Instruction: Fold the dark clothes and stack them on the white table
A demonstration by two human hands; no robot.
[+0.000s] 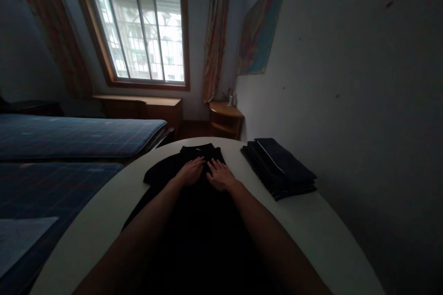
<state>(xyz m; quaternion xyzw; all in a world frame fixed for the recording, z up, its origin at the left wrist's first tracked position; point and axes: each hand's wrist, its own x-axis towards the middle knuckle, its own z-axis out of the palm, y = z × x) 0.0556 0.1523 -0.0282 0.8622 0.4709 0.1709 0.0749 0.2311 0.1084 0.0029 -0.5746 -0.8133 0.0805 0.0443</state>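
Note:
A black short-sleeved shirt [173, 161] with a collar lies on a round white table [114, 207], its collar end pointing away from me. One sleeve spreads out to the left; no sleeve shows spread on the right. My left hand [191, 171] rests flat on the shirt just below the collar, fingers stretched out. Beside it, my right hand [220, 175] also lies flat on the cloth with its fingers apart. The lower part of the shirt is too dark to make out against my body.
Dark folded clothes [280, 166] are stacked at the table's right, near the wall. Beds with blue checked mattresses [76, 136] stand to the left. Beyond the table are a wooden desk [155, 100], a corner shelf [226, 109] and a window [141, 32].

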